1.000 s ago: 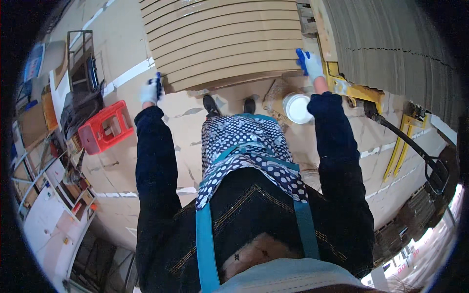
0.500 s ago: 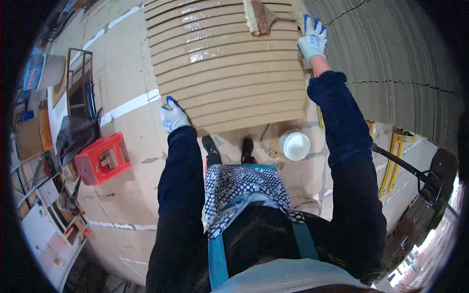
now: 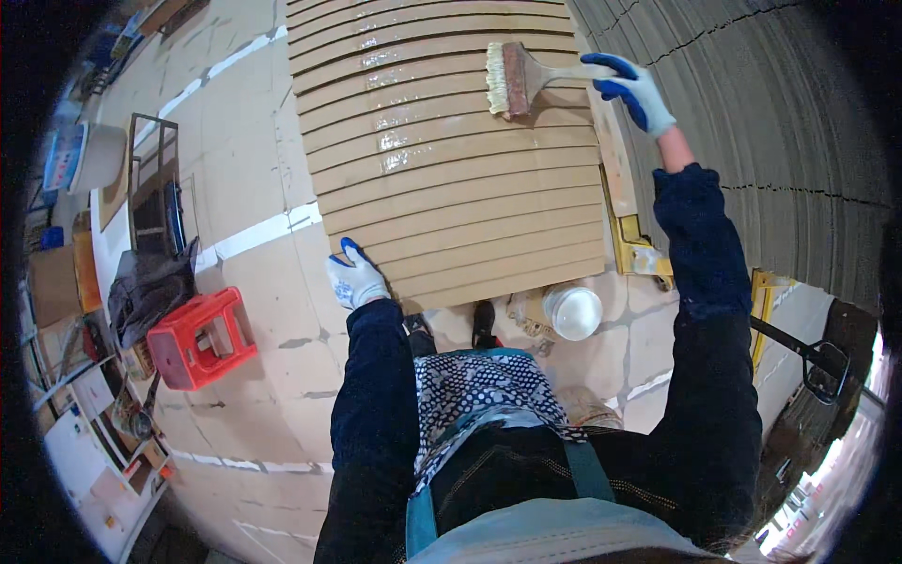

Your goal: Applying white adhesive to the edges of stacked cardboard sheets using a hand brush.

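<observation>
A row of overlapping brown cardboard sheets (image 3: 470,202) lies in front of me, fanned like shingles, with a wet, shiny stripe down its left part. At its near left edge, my left hand (image 3: 357,279), in a white and blue glove, grips the sheets with the thumb toward the top. My right hand (image 3: 639,94), gloved alike, has its fingers closed around the handle end of a wide brush (image 3: 518,80). The pale bristles point left over the sheets. Part of the grip is hidden by the fingers.
A tall stack of grey-brown sheets (image 3: 780,113) rises on the right, beside a yellow metal frame (image 3: 644,258). A white bucket (image 3: 573,313) stands near my feet. On the left are a red plastic stool (image 3: 200,340), a dark bag (image 3: 150,287) and a metal frame (image 3: 153,174).
My right hand was spread beside the brush handle; now its fingers hold the handle's end. The brush handle has lifted into clearer view. My left hand stays at the sheets' edge.
</observation>
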A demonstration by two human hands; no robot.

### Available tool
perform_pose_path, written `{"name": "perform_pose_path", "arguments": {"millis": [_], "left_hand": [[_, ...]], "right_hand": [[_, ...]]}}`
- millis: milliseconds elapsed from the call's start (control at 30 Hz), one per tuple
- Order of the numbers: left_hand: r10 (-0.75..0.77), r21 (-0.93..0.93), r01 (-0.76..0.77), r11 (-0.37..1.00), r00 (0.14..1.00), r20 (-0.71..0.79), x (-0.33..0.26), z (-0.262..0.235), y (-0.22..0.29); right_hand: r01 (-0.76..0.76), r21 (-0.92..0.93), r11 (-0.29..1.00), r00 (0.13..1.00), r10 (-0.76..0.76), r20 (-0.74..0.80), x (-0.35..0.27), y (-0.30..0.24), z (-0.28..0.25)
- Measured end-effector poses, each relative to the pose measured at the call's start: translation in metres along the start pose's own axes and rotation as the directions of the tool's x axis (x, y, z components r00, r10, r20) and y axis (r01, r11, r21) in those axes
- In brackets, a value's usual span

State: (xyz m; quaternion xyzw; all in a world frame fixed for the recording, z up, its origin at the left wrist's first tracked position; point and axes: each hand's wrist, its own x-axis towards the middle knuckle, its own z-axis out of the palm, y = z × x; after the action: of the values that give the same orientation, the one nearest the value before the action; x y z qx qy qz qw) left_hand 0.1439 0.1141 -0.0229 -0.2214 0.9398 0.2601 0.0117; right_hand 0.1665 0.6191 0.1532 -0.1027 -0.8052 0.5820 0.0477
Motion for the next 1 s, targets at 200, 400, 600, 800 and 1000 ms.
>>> {"name": "perform_pose_path", "arguments": {"millis": [200,400,600,800,1000], "left_hand": [[-0.008,-0.012,0.008,1.0,1.0,0.017,-0.003,-0.001,0.003],[0.014,0.014,-0.014,1.0,1.0,-0.006,-0.001,-0.001,0.005],[0.056,0.035,-0.054,0.998,0.996,-0.063,0.003,0.01,0.002],[0.093,0.04,-0.09,0.995,0.991,-0.094,0.009,0.017,-0.002],[0.185,0.08,-0.176,0.981,0.974,-0.133,0.034,0.036,-0.02]], "right_hand": [[0.43,-0.317,0.845,0.875,-0.304,0.377,0.034,-0.054,0.097],[0.279,-0.607,0.744,0.96,-0.231,0.158,0.102,-0.036,0.119],[-0.01,-0.588,0.809,0.942,-0.19,-0.277,0.059,0.009,0.145],[-0.053,-0.272,0.961,0.907,-0.068,-0.416,-0.122,0.05,0.203],[-0.104,-0.285,0.953,0.44,-0.213,-0.872,-0.295,0.116,0.174]]}}
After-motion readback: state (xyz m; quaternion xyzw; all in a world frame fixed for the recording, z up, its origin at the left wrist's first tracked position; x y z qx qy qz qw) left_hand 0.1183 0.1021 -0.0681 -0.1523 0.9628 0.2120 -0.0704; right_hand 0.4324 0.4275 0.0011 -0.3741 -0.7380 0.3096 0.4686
